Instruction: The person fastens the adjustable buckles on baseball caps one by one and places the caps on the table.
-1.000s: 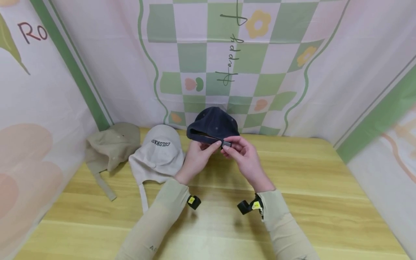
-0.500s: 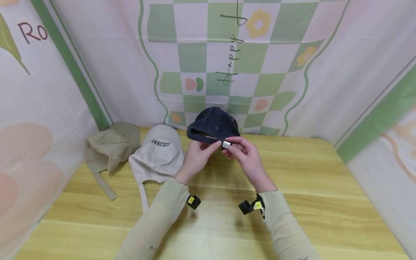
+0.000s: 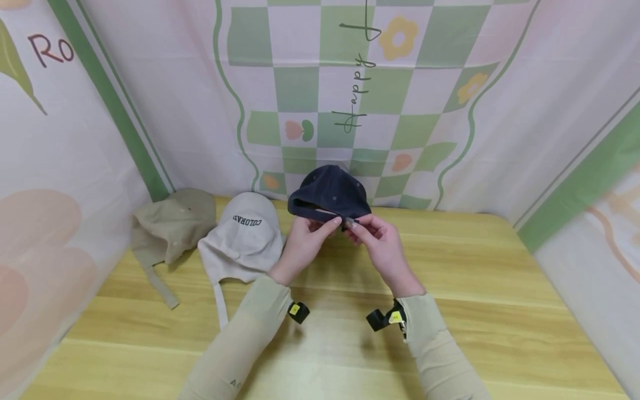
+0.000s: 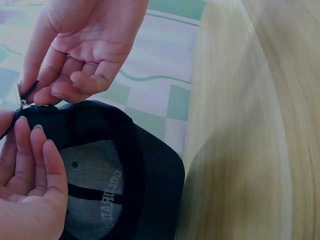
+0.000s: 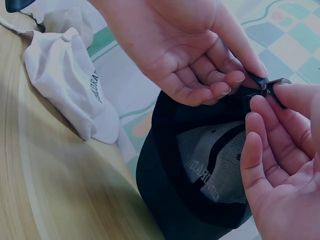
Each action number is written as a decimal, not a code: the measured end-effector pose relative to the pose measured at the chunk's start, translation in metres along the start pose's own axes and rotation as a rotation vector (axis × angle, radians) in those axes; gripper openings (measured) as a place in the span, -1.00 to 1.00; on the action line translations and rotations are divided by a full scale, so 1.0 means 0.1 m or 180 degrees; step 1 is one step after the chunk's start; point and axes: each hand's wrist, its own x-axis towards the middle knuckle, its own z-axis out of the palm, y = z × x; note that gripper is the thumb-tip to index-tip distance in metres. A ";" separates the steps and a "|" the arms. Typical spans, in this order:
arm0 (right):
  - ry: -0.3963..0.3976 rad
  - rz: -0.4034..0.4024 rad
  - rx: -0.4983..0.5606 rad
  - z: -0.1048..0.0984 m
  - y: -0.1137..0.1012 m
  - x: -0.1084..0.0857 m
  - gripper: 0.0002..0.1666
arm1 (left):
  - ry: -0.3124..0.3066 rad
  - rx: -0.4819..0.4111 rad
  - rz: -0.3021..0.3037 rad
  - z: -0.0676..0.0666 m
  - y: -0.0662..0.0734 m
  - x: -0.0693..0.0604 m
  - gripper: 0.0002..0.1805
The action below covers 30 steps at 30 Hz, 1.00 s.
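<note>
Our left hand (image 3: 306, 243) pinches a dark cap (image 3: 331, 189)'s strap (image 5: 257, 79), our right hand (image 3: 384, 244) seemingly its half-hidden buckle (image 5: 278, 81); loosening could let it slip.

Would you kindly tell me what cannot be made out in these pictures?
Head: buckle, tiny and partly covered by the right hand; fingertips of the left hand, except its thumb, behind the navy cap.
Left wrist: left thumb, mostly cut off by the left edge.
Right wrist: tan cap, partly behind the pale cap.
</note>
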 end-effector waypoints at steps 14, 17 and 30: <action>0.0056 0.0028 0.0044 -0.03 0.01 0.00 -0.91 | 0.0346 -0.0417 -0.0256 -0.13 0.13 0.07 -0.73; 0.0064 0.0018 0.0052 -0.03 0.00 -0.01 -0.91 | 0.0328 -0.0597 -0.0366 -0.16 0.14 0.07 -0.56; 0.0070 -0.0011 0.0210 -0.10 -0.01 -0.01 -0.90 | 0.0547 -0.0896 -0.0287 -0.18 0.10 0.07 -0.62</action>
